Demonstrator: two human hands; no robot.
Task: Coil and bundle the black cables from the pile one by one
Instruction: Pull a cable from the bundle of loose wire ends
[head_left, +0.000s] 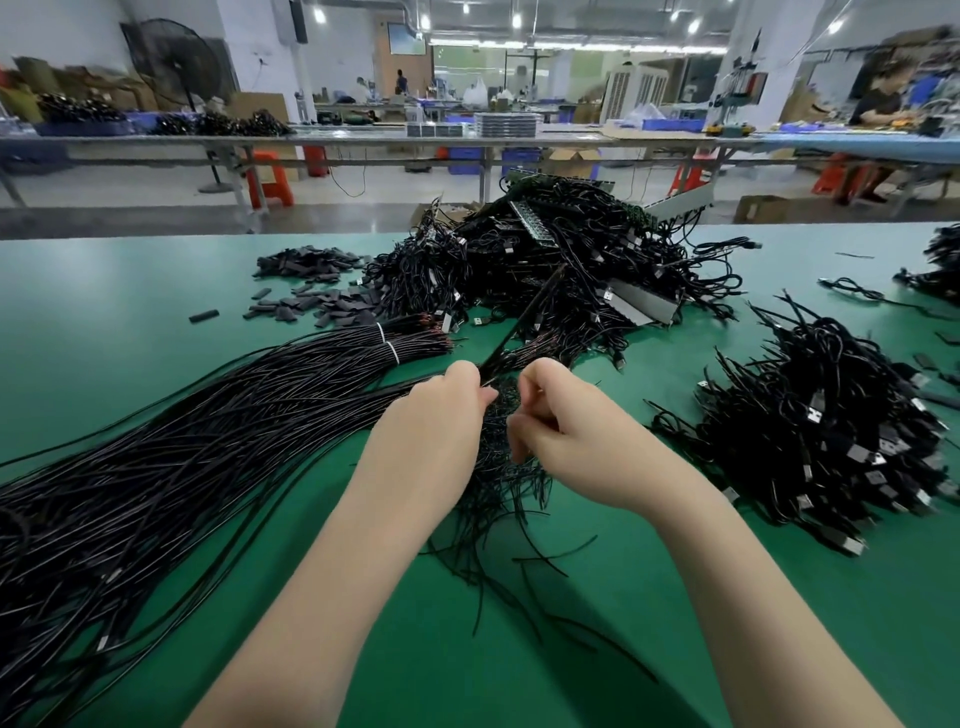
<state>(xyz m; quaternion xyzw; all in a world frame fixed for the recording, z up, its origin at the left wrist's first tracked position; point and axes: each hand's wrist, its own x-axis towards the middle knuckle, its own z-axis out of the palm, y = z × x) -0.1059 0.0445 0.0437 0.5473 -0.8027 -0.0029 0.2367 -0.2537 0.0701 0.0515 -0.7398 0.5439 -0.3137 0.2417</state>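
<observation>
At the centre of the green tabletop (130, 291), the left hand (441, 415) pinches one thin black cable (524, 317) that runs taut up and away toward the tangled cable pile (561, 260) at the tabletop's far edge; the right hand (561, 431), fingers curled, grips a small tangle of black strands (498, 483) just beside it. Left of the hands lies a long banded cable bundle (208, 431), right of them a heap of coiled cables (831, 441). Bare green surface shows only nearer than the hands, between the forearms and the near edge.

A green table (156, 291) carries black cable heaps (561, 270), loose cable lengths (171, 457) (white-tied) and sleeve scraps (317, 291).
</observation>
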